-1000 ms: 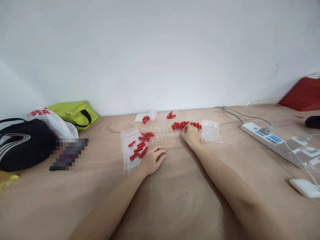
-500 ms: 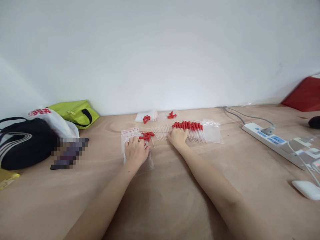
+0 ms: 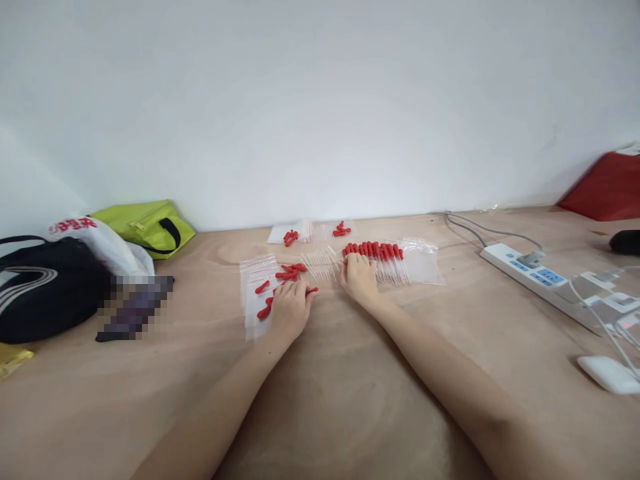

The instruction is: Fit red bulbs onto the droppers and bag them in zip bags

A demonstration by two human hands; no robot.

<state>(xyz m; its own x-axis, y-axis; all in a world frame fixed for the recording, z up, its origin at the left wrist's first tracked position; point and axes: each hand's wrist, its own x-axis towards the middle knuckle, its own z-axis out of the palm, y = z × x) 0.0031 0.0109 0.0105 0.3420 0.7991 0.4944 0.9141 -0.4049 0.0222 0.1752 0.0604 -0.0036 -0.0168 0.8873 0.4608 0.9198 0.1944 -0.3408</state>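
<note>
My left hand (image 3: 291, 310) is closed, pinching a small red bulb-shaped cap (image 3: 312, 290) that sticks out past the fingertips. Under and beside it lie clear zip bags (image 3: 253, 283) with loose red caps (image 3: 290, 272) on them. My right hand (image 3: 360, 280) is closed at the right end of a spread of thin whitish sticks (image 3: 317, 265). One slanted stick (image 3: 335, 255) seems to be in its fingers. Just behind that hand lies a row of similar sticks with red caps on their far ends (image 3: 380, 251), on another clear bag (image 3: 423, 260).
Two small clusters of red caps (image 3: 291, 237) lie on bags near the wall. On the right are a white power strip (image 3: 535, 277), cables and a white charger (image 3: 607, 373). A black bag (image 3: 55, 293), a white plastic bag and a yellow-green bag (image 3: 145, 227) stand left.
My left hand has moved right and nearer to me, off the zip bags, with a red cap now in its fingers. A stick now shows slanting from my right hand.
</note>
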